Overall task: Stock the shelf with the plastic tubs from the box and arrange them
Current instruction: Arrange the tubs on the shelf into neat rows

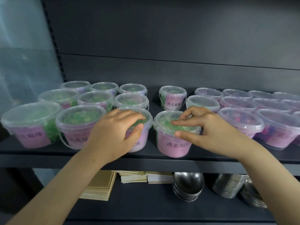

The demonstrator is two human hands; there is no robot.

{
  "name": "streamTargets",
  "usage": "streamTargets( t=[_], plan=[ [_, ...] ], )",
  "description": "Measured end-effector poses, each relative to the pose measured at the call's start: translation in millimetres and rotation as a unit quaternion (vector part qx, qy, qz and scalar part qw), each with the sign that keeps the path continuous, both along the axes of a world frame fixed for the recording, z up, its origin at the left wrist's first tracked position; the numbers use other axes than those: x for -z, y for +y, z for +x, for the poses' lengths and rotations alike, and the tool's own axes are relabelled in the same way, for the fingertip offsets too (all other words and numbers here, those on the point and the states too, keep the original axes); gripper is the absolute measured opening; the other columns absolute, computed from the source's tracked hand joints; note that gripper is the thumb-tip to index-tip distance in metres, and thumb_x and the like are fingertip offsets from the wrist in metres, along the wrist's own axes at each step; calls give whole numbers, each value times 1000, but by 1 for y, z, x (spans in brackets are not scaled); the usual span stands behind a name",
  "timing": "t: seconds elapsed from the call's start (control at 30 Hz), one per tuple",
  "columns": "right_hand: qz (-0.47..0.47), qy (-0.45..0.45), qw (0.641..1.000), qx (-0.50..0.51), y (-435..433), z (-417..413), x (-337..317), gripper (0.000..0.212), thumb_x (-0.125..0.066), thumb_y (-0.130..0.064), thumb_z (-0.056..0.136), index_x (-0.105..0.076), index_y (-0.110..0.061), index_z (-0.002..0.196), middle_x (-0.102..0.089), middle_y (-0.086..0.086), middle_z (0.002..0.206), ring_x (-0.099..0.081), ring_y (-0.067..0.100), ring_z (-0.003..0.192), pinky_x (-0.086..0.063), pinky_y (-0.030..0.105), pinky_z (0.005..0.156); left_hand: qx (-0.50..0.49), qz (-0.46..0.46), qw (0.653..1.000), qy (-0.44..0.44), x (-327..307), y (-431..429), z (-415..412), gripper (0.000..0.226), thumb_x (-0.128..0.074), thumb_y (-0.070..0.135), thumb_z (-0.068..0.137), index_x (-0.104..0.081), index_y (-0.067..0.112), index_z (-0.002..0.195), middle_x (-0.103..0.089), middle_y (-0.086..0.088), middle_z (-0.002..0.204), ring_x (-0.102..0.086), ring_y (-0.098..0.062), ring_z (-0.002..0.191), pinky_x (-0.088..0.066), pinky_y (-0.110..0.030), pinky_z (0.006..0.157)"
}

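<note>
Clear plastic tubs with pink labels stand in rows on the dark shelf (48, 155). Those at left hold green beads, those at right (240, 120) purple ones. My left hand (113, 132) grips a front-row green tub (139, 143), fingers over its lid and thumb on its side. My right hand (206, 130) rests on the neighbouring front tub (173, 143), thumb and fingertips on the lid rim. One more green tub (172, 98) stands alone farther back, with a further tub (203, 102) right of it. The box is out of view.
A dark back panel (162, 38) closes the shelf behind. On the lower shelf lie stacks of tan cards (100, 184) and paper (146, 177), stacked steel bowls (188, 185) and round steel tins (230, 185). A slotted upright (55, 46) bounds the left side.
</note>
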State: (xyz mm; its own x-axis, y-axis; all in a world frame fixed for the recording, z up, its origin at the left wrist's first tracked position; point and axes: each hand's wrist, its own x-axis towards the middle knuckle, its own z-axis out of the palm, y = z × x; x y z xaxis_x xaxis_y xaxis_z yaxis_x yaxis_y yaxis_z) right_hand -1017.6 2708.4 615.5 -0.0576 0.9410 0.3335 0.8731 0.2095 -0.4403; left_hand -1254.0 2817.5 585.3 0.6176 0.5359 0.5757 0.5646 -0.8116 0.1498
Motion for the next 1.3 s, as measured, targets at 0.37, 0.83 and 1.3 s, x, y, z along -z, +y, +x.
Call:
streamTargets(
  t=[0.37, 0.83, 1.3],
  plan=[
    [-21, 7, 1000, -3, 3, 15, -17, 52, -53, -70, 77, -66, -43, 120, -60, -27, 117, -52, -10, 113, -37, 5, 90, 8, -71, 997, 24, -17, 7, -2, 50, -29, 58, 86, -60, 37, 120, -60, 22, 123, -52, -8, 116, -43, -33, 97],
    [-150, -12, 976, 159, 58, 96, -27, 47, -34, -60, 94, -69, -38, 117, -52, -18, 138, -42, 3, 131, -25, 17, 112, -38, -172, 971, 163, -28, 51, 29, 62, -28, 59, 94, -23, 33, 150, -17, 15, 158, -13, -10, 146, -11, -33, 116],
    [-168, -3, 983, 69, 89, 19, -27, 49, -31, -58, 96, -64, -36, 124, -51, -18, 127, -49, 7, 123, -35, 29, 111, -30, -172, 973, 149, -23, 54, 32, 66, -28, 59, 95, -19, 27, 152, -16, 10, 160, -13, -12, 146, -11, -28, 112]
  ],
)
